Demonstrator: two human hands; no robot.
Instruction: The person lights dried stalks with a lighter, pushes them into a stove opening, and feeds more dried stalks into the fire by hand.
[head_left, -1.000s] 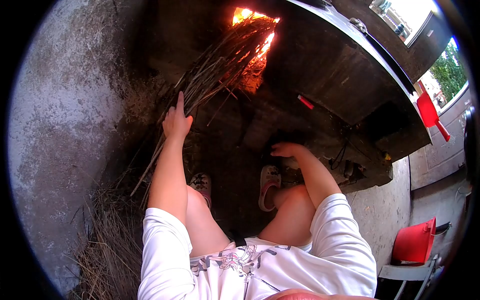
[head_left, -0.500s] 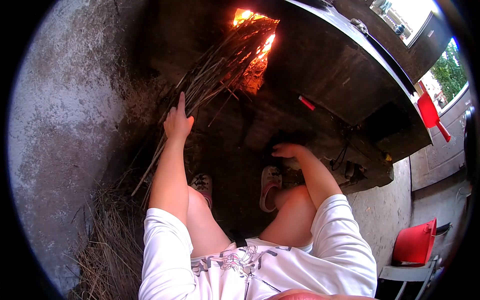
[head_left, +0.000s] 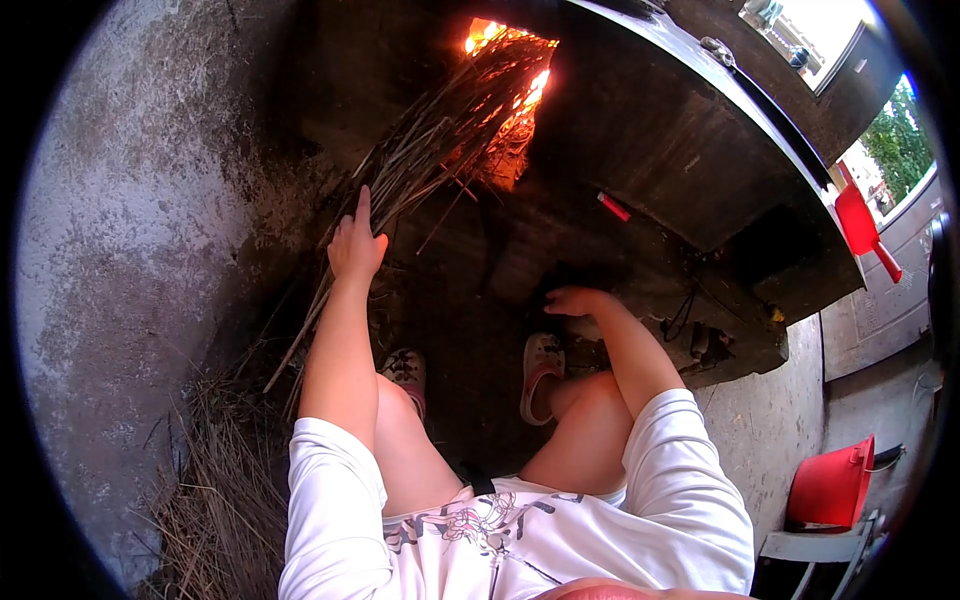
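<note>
A bundle of dry stalks (head_left: 420,150) slants up into the fire opening (head_left: 512,150), where its far end lies among bright flames (head_left: 487,32). My left hand (head_left: 355,243) is closed round the near end of the bundle, with the index finger stretched along the stalks. Loose stalk ends stick out below that hand, beside the forearm. My right hand (head_left: 572,300) hangs above my right shoe (head_left: 542,365), its fingers bent; whether it holds anything is too dark to tell.
More dry stalks (head_left: 225,490) lie at the lower left beside the wall (head_left: 130,230). A red lighter (head_left: 613,206) is on the dark stove front. A red dustpan (head_left: 855,220) hangs at the right, above a red bucket (head_left: 830,485) on a white stool (head_left: 815,546).
</note>
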